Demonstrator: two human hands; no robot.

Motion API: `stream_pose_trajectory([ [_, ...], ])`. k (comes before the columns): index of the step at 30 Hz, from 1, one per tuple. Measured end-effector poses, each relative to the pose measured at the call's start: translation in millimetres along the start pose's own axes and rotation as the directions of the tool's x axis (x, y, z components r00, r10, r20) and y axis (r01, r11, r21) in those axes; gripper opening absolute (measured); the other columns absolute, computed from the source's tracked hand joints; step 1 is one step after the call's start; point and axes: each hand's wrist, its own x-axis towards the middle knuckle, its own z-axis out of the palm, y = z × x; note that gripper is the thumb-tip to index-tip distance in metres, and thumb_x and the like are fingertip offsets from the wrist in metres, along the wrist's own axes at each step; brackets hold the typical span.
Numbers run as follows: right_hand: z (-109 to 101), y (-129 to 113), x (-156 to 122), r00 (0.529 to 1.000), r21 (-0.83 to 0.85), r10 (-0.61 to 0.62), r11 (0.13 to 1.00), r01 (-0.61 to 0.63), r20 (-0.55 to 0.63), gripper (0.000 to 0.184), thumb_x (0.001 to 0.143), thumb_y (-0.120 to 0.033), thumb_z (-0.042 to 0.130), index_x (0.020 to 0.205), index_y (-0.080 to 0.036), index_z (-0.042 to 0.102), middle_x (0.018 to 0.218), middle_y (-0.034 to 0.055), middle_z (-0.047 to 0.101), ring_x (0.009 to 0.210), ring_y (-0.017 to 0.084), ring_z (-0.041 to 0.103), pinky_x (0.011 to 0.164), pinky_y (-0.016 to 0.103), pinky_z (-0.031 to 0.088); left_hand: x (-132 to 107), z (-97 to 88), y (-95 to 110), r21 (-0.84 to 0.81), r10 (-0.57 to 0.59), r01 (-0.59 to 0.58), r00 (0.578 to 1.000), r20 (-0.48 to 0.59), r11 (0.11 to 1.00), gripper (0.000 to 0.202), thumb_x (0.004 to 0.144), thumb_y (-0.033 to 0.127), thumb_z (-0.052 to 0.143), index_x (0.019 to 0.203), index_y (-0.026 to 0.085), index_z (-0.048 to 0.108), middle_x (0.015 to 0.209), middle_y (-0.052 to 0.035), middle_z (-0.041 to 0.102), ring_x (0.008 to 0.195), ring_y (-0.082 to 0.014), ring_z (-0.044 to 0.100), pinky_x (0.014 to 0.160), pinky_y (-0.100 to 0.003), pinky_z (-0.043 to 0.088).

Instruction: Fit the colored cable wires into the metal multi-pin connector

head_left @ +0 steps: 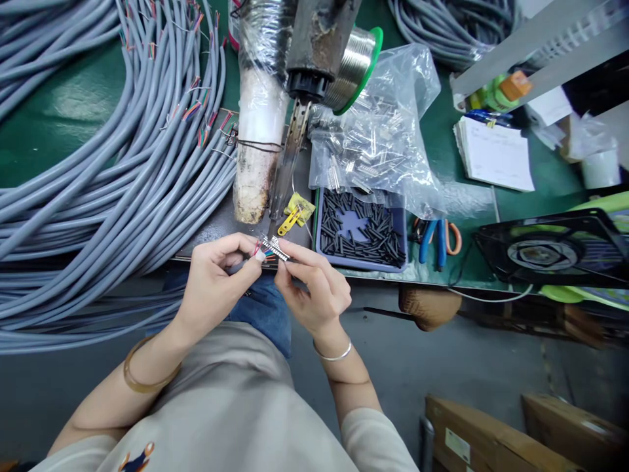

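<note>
My left hand [216, 278] is closed on the end of a grey cable, pinching its thin coloured wires [257, 248] between thumb and fingertips. My right hand [317, 282] grips a small multi-pin connector [276, 249] with a row of metal contacts. Wires and contacts meet between the fingertips; I cannot tell which wires are joined. Just above them points the tip of a soldering iron [295, 137], fixed in a holder and slanting down. Behind my hands lies a yellow clip-like piece [291, 219] on a yellow pad.
Bundled grey cables [162, 164] fill the left. A wrapped white cylinder [258, 131] and a solder spool [356, 69] stand behind. To the right are a bin [405, 246] of black tubes, a bag of metal connectors [373, 131], pliers [435, 242], papers [496, 154] and a fan [545, 252].
</note>
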Motion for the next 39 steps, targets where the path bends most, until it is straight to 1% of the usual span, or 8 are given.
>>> stream_pose_trajectory([
  [2, -1.6, 1.2, 1.2, 0.994, 0.101, 0.111, 0.989, -0.11, -0.009, 0.017, 0.09, -0.008, 0.072, 0.089, -0.023, 0.063, 0.102, 0.0051, 0.082, 0.088, 0.015, 0.08, 0.074, 0.025, 0.065, -1.0, -2.1, 0.6, -0.022, -0.013, 0.014, 0.999, 0.035, 1.0, 0.01, 0.08, 0.019, 0.073, 0.071, 0.015, 0.073, 0.077, -0.0026, 0.072, 0.055, -0.0073, 0.05, 0.05, -0.02, 0.037],
  [5, -4.8, 1.9, 3.4, 0.951, 0.271, 0.304, 0.912, -0.307, 0.054, 0.016, 0.09, -0.01, 0.072, 0.085, -0.023, 0.064, 0.097, 0.0025, 0.081, 0.088, 0.017, 0.079, 0.077, 0.031, 0.067, -1.9, -4.5, 0.8, -0.061, -0.04, 0.044, 0.997, 0.065, 0.997, 0.011, 0.078, 0.019, 0.073, 0.068, 0.016, 0.073, 0.07, -0.0023, 0.069, 0.056, -0.0085, 0.051, 0.05, -0.02, 0.038],
  [7, -6.1, 1.3, 4.2, 0.932, 0.312, 0.349, 0.879, -0.361, 0.097, 0.015, 0.09, -0.011, 0.073, 0.086, -0.023, 0.066, 0.096, 0.002, 0.081, 0.089, 0.018, 0.079, 0.079, 0.034, 0.067, -2.0, -4.6, -0.4, -0.069, -0.04, 0.043, 0.998, 0.043, 0.997, 0.012, 0.079, 0.019, 0.073, 0.067, 0.016, 0.072, 0.069, -0.0015, 0.068, 0.053, -0.0076, 0.049, 0.049, -0.02, 0.037],
  [11, -4.3, -1.7, 3.6, 0.966, 0.253, 0.252, 0.933, -0.258, 0.055, 0.017, 0.089, -0.008, 0.074, 0.091, -0.024, 0.067, 0.1, 0.0028, 0.082, 0.092, 0.018, 0.08, 0.079, 0.032, 0.067, -1.7, -1.9, -3.6, -0.034, 0.015, -0.016, 1.0, -0.016, 0.999, 0.01, 0.082, 0.018, 0.072, 0.072, 0.016, 0.073, 0.075, -0.0015, 0.072, 0.051, -0.0053, 0.045, 0.047, -0.019, 0.034],
  [18, 1.7, -3.0, 4.0, 0.992, 0.131, 0.127, 0.983, -0.126, 0.007, 0.022, 0.088, -0.005, 0.073, 0.09, -0.023, 0.062, 0.105, 0.0063, 0.082, 0.091, 0.016, 0.08, 0.075, 0.028, 0.066, 0.2, -0.2, -3.1, -0.001, 0.088, -0.089, 0.994, -0.061, 0.996, 0.009, 0.082, 0.015, 0.071, 0.074, 0.015, 0.073, 0.082, -0.0023, 0.076, 0.057, -0.0061, 0.054, 0.051, -0.018, 0.041],
  [24, 2.8, -0.7, 5.5, 0.993, 0.135, 0.119, 0.984, -0.118, 0.006, 0.022, 0.087, -0.004, 0.073, 0.089, -0.023, 0.061, 0.104, 0.0068, 0.082, 0.09, 0.016, 0.08, 0.074, 0.027, 0.065, 0.5, -0.7, -0.9, 0.002, 0.11, -0.11, 0.992, -0.065, 0.994, 0.009, 0.082, 0.013, 0.071, 0.073, 0.015, 0.073, 0.082, -0.0011, 0.076, 0.058, -0.005, 0.055, 0.052, -0.015, 0.043],
  [32, 0.2, 4.3, 6.3, 0.978, 0.215, 0.203, 0.954, -0.208, 0.045, 0.02, 0.089, -0.007, 0.072, 0.087, -0.024, 0.063, 0.101, 0.0027, 0.082, 0.089, 0.017, 0.08, 0.074, 0.031, 0.066, 2.5, -2.0, -2.8, -0.012, 0.089, -0.09, 0.996, -0.022, 0.996, 0.009, 0.082, 0.014, 0.072, 0.073, 0.015, 0.073, 0.082, -0.0022, 0.076, 0.064, -0.008, 0.062, 0.056, -0.016, 0.048],
  [39, 1.2, 1.1, 5.7, 0.986, 0.18, 0.164, 0.97, -0.166, 0.027, 0.02, 0.089, -0.006, 0.072, 0.088, -0.024, 0.062, 0.104, 0.0039, 0.083, 0.089, 0.017, 0.08, 0.074, 0.029, 0.065, 0.4, 0.7, -3.4, 0.104, 0.14, -0.133, 0.988, -0.066, 0.986, 0.011, 0.082, 0.015, 0.07, 0.071, 0.016, 0.07, 0.081, -0.0016, 0.076, 0.055, -0.0061, 0.053, 0.05, -0.018, 0.041],
])
